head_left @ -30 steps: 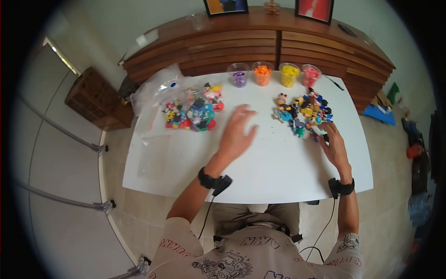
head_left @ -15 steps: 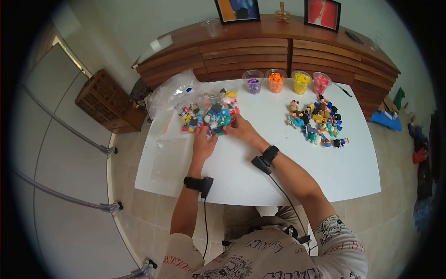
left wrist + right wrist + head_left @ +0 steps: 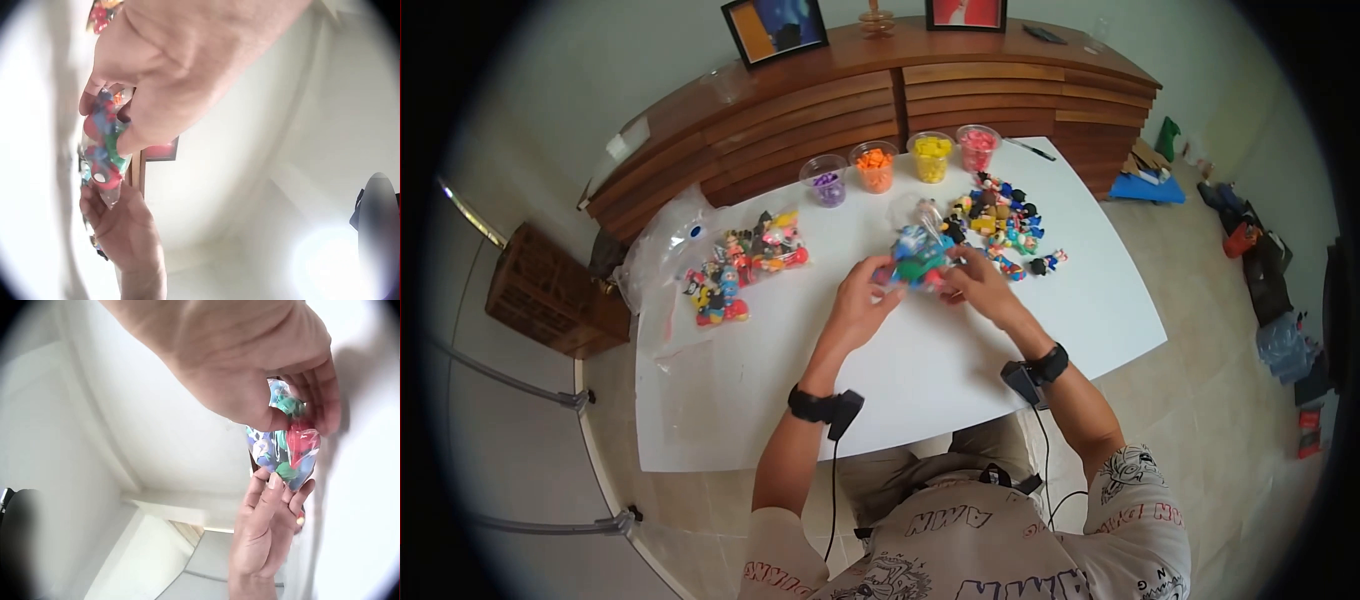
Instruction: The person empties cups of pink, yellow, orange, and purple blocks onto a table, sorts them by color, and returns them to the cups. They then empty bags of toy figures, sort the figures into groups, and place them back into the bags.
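Note:
A clear bag of small coloured figures (image 3: pixel 922 256) is held between both hands over the middle of the white table (image 3: pixel 800 400). The left hand (image 3: pixel 862 305) grips its left side, thumb on the near face; in the left wrist view that hand (image 3: pixel 169 69) pinches the bag (image 3: pixel 112 140). On the opposite side the right hand (image 3: pixel 988 290) grips the bag, its fingers curled round the edge in the right wrist view (image 3: pixel 250 369). Loose figures (image 3: pixel 1000 215) lie just beyond the right hand. Two bagged groups of figures (image 3: pixel 770 243) (image 3: pixel 717 295) rest at the left.
Four clear cups stand along the far edge, with purple (image 3: pixel 828 188), orange (image 3: pixel 875 170), yellow (image 3: pixel 931 158) and pink pieces (image 3: pixel 977 150). A pen (image 3: pixel 1030 150) lies beside them. A large plastic bag (image 3: pixel 675 245) lies at the left edge, and a wooden cabinet (image 3: pixel 820 90) stands behind.
Both hands have moved from the bagged figures at the left to the table's middle, bringing one bag with them. The head view has turned, shifting the table leftward in the picture.

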Demonstrator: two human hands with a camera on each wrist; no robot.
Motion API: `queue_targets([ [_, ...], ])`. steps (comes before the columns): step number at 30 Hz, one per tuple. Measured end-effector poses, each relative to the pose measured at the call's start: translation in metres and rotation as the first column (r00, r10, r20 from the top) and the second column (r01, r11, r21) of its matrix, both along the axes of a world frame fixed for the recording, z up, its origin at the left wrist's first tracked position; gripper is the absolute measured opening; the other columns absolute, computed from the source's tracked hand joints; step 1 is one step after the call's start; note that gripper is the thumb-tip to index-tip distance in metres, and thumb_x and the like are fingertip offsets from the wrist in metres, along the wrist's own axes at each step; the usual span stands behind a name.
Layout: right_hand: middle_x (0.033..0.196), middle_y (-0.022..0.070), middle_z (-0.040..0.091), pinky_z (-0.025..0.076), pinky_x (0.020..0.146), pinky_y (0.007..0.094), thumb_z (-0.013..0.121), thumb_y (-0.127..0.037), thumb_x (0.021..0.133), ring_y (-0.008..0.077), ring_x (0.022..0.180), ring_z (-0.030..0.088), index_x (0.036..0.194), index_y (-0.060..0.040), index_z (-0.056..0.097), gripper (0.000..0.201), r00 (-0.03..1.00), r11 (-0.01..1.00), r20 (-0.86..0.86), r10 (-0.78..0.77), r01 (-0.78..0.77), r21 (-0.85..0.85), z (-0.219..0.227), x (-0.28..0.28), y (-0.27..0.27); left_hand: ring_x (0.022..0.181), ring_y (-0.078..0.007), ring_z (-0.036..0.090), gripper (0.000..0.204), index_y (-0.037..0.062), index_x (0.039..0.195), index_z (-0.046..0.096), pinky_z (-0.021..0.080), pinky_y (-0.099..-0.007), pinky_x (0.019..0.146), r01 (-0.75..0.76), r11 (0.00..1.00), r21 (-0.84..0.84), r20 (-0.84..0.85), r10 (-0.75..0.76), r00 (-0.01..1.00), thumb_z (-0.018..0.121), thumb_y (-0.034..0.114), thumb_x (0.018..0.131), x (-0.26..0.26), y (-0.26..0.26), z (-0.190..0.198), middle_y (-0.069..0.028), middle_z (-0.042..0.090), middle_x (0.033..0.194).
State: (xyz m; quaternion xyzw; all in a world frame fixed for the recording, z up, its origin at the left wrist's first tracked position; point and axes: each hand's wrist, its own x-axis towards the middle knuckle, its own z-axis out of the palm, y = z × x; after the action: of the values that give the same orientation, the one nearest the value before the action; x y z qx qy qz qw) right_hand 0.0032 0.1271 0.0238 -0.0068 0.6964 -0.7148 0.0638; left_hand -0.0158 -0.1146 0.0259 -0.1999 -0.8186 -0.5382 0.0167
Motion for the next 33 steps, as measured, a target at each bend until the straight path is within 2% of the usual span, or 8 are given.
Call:
queue_targets([
  [4,0.100,0.0106,0.074,0.057,0.073,0.0280,0.070,-0.026,0.101,0.0138,0.083,0.069,0.135,0.0063,0.055,0.049,0.970,0.945,-0.239,-0.040,0.114,0.307,0.014,0.007,0.037,0.085,-0.0161,0.069,0.025,-0.0014,0.117,0.067,0.057,-0.0309,0.076,-0.013,0.998,-0.056,-0.076,0.008,0.997,0.074,0.004,0.093,-0.017,0.049,0.019,-0.0114,0.073,0.097],
  [8,0.086,0.0052,0.073,0.054,0.066,0.0261,0.064,-0.020,0.106,0.0091,0.073,0.066,0.121,0.0045,0.069,0.029,0.928,0.960,-0.344,-0.142,0.214,0.182,0.020,-0.005,0.052,0.067,-0.0214,0.070,0.015,-0.0052,0.105,0.070,0.056,-0.0338,0.068,-0.063,0.994,-0.091,-0.212,0.043,0.976,0.071,0.005,0.093,-0.029,0.072,0.054,-0.0144,0.071,0.076],
  [12,0.076,0.0038,0.071,0.055,0.063,0.0259,0.064,-0.025,0.106,0.0094,0.067,0.065,0.097,0.0054,0.075,0.034,0.899,0.954,-0.407,-0.159,0.246,0.170,0.043,-0.037,0.074,0.071,-0.0321,0.072,0.019,-0.0050,0.095,0.071,0.055,-0.0395,0.067,-0.106,0.979,-0.171,-0.376,0.035,0.926,0.066,0.013,0.097,-0.061,0.081,0.075,-0.0199,0.070,0.074],
  [16,0.073,0.0063,0.071,0.056,0.065,0.0282,0.065,-0.025,0.105,0.0125,0.067,0.067,0.096,0.0055,0.074,0.034,0.808,0.903,-0.562,-0.179,0.361,0.231,0.091,-0.054,0.082,0.073,-0.0366,0.072,0.028,-0.0014,0.089,0.071,0.053,-0.0434,0.068,-0.168,0.946,-0.277,-0.451,0.026,0.892,0.062,0.022,0.099,-0.080,0.084,0.111,-0.0200,0.070,0.074],
  [19,0.074,0.0093,0.072,0.057,0.066,0.0303,0.065,-0.026,0.105,0.0147,0.069,0.071,0.097,0.0056,0.074,0.034,0.797,0.837,-0.603,-0.038,0.355,0.416,0.118,-0.072,0.089,0.071,-0.0367,0.072,0.028,-0.0014,0.088,0.070,0.053,-0.0435,0.068,-0.241,0.916,-0.320,-0.540,0.032,0.841,0.062,0.023,0.099,-0.096,0.089,0.122,-0.0189,0.070,0.072],
  [27,0.079,0.0103,0.076,0.059,0.069,0.0314,0.064,-0.025,0.104,0.0166,0.073,0.074,0.100,0.0042,0.074,0.032,0.680,0.861,-0.723,-0.122,0.434,0.264,0.182,-0.077,0.092,0.069,-0.0195,0.073,0.028,-0.0014,0.095,0.069,0.055,-0.0342,0.067,-0.189,0.979,-0.080,-0.505,0.123,0.854,0.065,0.026,0.101,-0.096,0.098,0.166,-0.0134,0.073,0.075],
  [31,0.086,0.0110,0.077,0.060,0.071,0.0301,0.065,-0.025,0.104,0.0166,0.077,0.074,0.103,0.0055,0.072,0.032,0.688,0.950,-0.725,0.032,0.205,0.236,0.182,-0.075,0.080,0.076,-0.0162,0.072,0.024,-0.0011,0.101,0.070,0.056,-0.0319,0.070,-0.138,0.990,-0.002,-0.549,0.114,0.828,0.070,0.023,0.100,-0.088,0.089,0.163,-0.0119,0.077,0.089],
  [33,0.089,0.0105,0.076,0.060,0.071,0.0299,0.065,-0.025,0.104,0.0158,0.080,0.075,0.110,0.0050,0.071,0.032,0.712,0.945,-0.698,0.080,0.169,0.280,0.181,-0.067,0.074,0.086,-0.0153,0.072,0.018,0.0006,0.106,0.069,0.057,-0.0294,0.077,0.056,0.979,0.197,-0.454,0.041,0.890,0.071,0.018,0.100,-0.095,0.074,0.148,-0.0100,0.076,0.099],
])
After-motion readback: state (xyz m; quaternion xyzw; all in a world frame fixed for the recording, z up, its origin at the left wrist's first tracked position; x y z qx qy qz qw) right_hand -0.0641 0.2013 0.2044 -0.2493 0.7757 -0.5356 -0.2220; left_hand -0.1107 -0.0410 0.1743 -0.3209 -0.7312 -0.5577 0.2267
